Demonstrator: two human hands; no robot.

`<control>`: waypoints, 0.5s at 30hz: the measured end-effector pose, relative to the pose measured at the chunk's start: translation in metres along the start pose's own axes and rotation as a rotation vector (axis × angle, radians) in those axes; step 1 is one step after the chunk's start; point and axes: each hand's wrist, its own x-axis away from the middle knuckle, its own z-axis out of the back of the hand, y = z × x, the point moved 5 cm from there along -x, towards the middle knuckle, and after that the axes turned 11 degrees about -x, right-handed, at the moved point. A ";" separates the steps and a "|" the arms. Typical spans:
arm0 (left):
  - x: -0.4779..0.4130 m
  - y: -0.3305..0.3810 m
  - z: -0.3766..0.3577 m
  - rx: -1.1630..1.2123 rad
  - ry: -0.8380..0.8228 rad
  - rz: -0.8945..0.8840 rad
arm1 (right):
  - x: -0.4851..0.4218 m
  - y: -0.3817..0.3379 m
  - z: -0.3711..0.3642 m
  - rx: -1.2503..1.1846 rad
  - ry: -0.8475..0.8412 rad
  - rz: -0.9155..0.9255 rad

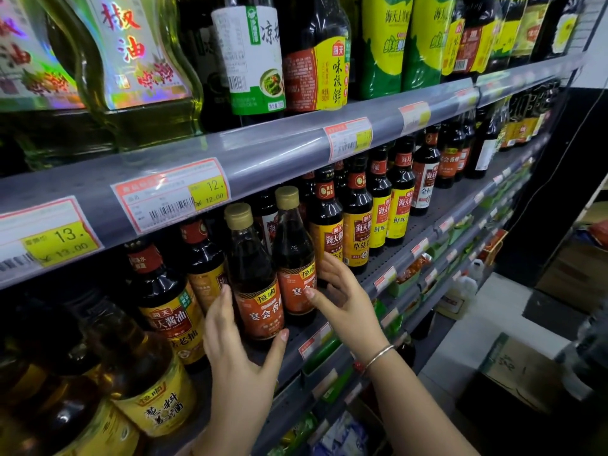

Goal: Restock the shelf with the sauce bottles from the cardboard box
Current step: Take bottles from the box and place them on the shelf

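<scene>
Two dark sauce bottles with gold caps and orange labels stand side by side at the front of the middle shelf (pixel 296 350). My left hand (pixel 237 350) cups the left bottle (pixel 253 278), thumb at its base and fingers behind its left side. My right hand (pixel 342 297) wraps the right bottle (pixel 294 255), thumb on the label and fingers behind it. A silver bangle sits on my right wrist. A cardboard box (pixel 523 366) stands on the floor at lower right.
Soy sauce bottles with yellow labels (pixel 358 225) crowd the shelf right of my hands, and dark bottles (pixel 167 301) stand left. Oil bottles (pixel 138 60) fill the upper shelf. Price tags line the shelf rails (pixel 279 149). Lower shelves hold green packets.
</scene>
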 end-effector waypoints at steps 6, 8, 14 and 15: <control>0.007 0.039 -0.023 0.022 -0.137 -0.197 | 0.023 -0.010 0.041 0.171 0.150 0.085; 0.007 0.052 -0.046 0.009 -0.261 -0.261 | 0.030 -0.013 0.060 0.250 0.215 0.132; 0.012 0.089 -0.134 -0.102 -0.551 -0.452 | 0.062 0.008 0.131 0.548 0.339 0.068; 0.018 0.093 -0.151 -0.164 -0.591 -0.503 | 0.070 0.017 0.144 0.620 0.357 0.031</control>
